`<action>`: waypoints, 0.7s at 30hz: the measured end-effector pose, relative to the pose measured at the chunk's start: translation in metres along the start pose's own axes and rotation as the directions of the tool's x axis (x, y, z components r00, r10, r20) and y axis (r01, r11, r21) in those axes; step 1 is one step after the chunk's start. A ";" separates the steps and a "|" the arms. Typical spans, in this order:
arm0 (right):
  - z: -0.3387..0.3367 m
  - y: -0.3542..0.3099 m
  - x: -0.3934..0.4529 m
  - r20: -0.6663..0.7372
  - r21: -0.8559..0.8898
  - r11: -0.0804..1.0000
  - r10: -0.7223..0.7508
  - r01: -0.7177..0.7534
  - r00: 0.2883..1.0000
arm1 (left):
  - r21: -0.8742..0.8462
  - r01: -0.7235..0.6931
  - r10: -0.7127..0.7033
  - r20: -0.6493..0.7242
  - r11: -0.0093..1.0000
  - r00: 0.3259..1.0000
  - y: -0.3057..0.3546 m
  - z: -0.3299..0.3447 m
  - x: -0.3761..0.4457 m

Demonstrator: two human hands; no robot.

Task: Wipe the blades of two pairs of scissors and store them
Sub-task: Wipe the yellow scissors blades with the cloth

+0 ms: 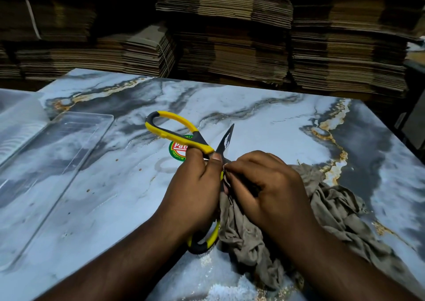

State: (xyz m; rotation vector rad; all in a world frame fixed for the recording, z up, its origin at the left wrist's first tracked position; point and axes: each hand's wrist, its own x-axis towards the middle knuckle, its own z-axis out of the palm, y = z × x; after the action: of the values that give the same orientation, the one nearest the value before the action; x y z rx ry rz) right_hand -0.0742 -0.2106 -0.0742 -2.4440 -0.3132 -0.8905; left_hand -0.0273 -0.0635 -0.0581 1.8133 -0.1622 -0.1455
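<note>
From the head camera, looking down over both forearms at a marbled counter. The left hand is wrapped around the yellow-and-black scissors near the pivot, fingers curled over the handle shank, thumb pressing beside the joint. That grip looks chosen to lock the tool open and steady. And open it is: one handle loop juts away up and left, the other loop pokes out below the left wrist, and one dark blade points up and away, bare.

The right hand is pinching the grey-brown cloth right at the pivot. Its fingers are closed on a fold of fabric, apparently around the second blade, which is hidden under cloth and fingers. The rest of the cloth trails off in a heap to the right on the counter, so there's slack to draw along the edge.

My read: wiping of this pair is under way, one blade at a time. Only this pair is visible; a second pair I cannot spot.

To the left, a clear plastic tray lies on the counter, possibly the storage spot, well apart from the hands. A round green-and-red sticker sits under the scissors. Stacks of flattened cardboard fill the background.
</note>
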 end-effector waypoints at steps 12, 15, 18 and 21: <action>-0.023 0.005 -0.003 0.013 -0.046 0.997 -0.053 0.054 0.999 | -0.090 0.051 -0.049 0.025 0.995 0.998 -0.001 -0.003 0.000; -0.018 0.010 0.001 -0.045 -0.006 0.998 0.068 -0.069 0.997 | -0.035 0.027 -0.027 0.017 0.999 1.000 -0.001 -0.002 0.001; -0.004 0.012 0.007 0.010 -0.017 1.000 0.005 -0.005 1.000 | -0.020 0.025 -0.025 0.010 0.999 1.000 -0.002 -0.003 0.001; 0.000 0.012 0.006 0.063 -0.123 0.981 -0.140 0.147 0.988 | -0.028 0.036 -0.036 0.000 0.999 0.999 -0.004 -0.003 0.003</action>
State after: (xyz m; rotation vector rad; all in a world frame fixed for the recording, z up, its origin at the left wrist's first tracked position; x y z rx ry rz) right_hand -0.0650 -0.2203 -0.0743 -2.5927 -0.4711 -0.9324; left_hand -0.0239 -0.0606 -0.0615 1.7887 -0.1272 -0.1719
